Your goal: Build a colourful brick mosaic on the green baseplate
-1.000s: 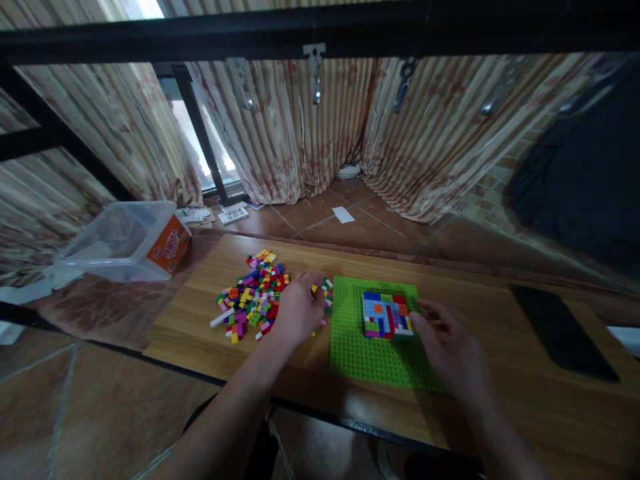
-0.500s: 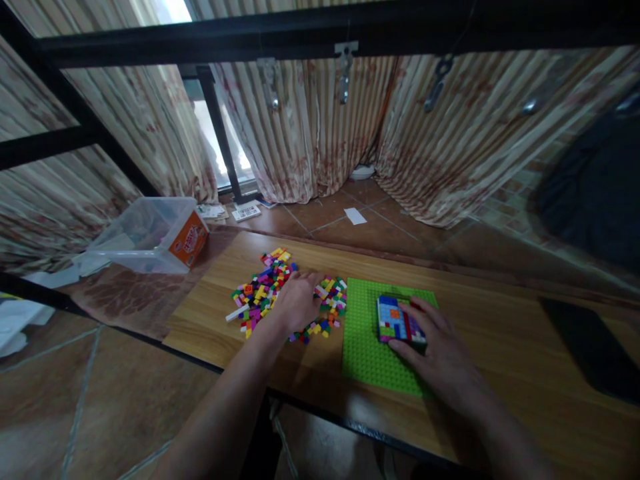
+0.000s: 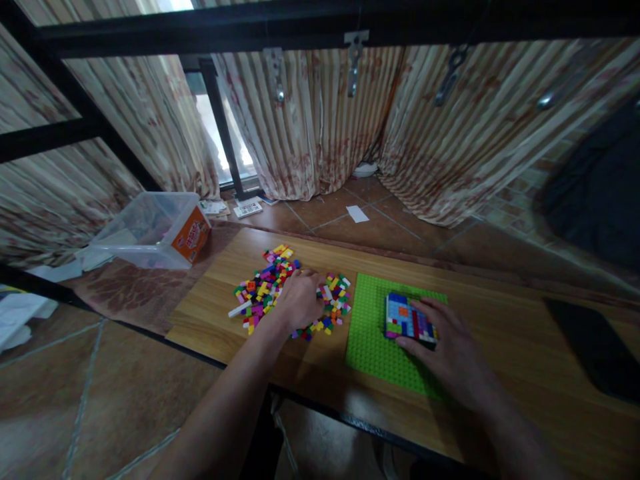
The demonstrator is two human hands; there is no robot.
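A loose pile of small toy building bricks (image 3: 260,291) in many colours lies on the wooden table. My left hand (image 3: 303,297) is down in it, fingers curled and pressed together; its fingertips are hidden, so whatever they pinch does not show. To the right lies a green studded baseplate (image 3: 369,343). On that plate sits a low rectangular brick build (image 3: 404,319) with a patchwork top of blue, light blue, orange, red, purple and lime. My right hand (image 3: 445,337) grips the build from its right side, thumb at the near edge and fingers at the far edge.
A black flat panel (image 3: 593,347) lies at the table's right end. Beyond the table's left end, a clear plastic bin (image 3: 150,233) with an orange label stands on a mat. A dark metal bar (image 3: 300,33) with hanging clips crosses above. Curtains hang behind.
The view has shifted slightly, so the table things appear a little further right. My left hand stays in the pile with its fingers drawn in more. My right hand keeps hold of the brick build.
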